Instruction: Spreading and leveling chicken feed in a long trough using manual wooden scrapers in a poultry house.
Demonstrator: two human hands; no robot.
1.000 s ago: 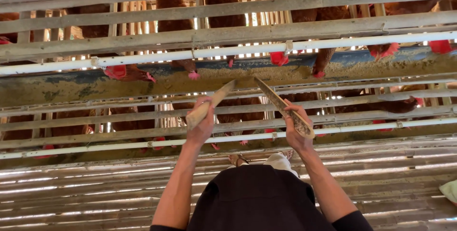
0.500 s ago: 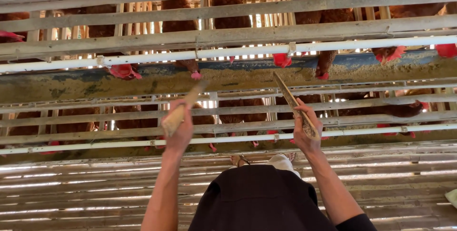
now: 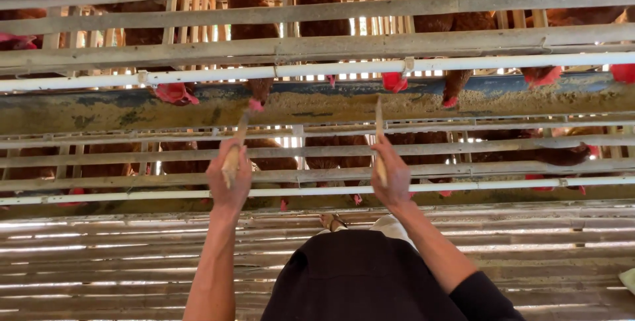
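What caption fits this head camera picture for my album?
Left hand and right hand each hold a wooden stick up to the feed trough where brown hens peck.

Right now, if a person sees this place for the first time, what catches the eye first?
Two raised hands at centre: the left hand and the right hand each hold a wooden stick pointing up toward a long feed trough. Behind the wooden bars, brown hens stand in rows, and red combs hang over the trough.
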